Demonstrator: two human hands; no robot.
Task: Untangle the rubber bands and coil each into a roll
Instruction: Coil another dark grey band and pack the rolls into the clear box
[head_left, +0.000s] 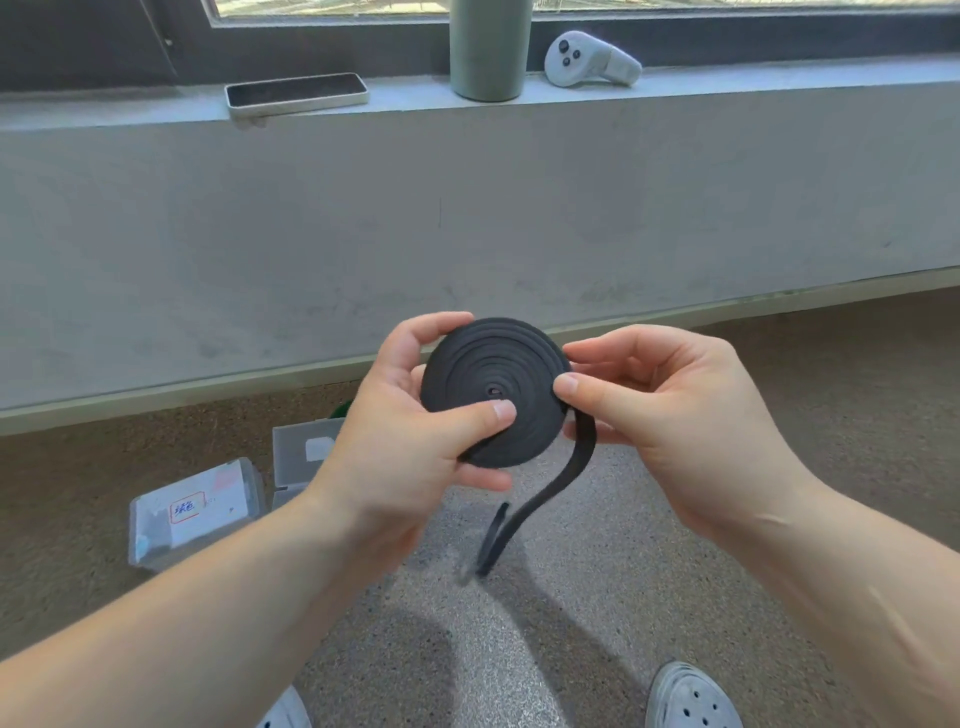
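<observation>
While our left hand (410, 431) clamps the one black rubber-band coil (493, 364) flat between thumb and fingers, our right hand (670, 415) pinches it at its 3 o'clock edge. The single loose tail (540, 493) hangs toward 6 o'clock, nearer the right hand, above the floor (597, 597).

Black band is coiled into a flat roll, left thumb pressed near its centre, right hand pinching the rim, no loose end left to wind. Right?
Not quite: the head view shows a loose tail hanging from the black roll below the right hand, not yet wound in. The left hand does press its thumb near the centre, and the right pinches the rim.
</observation>
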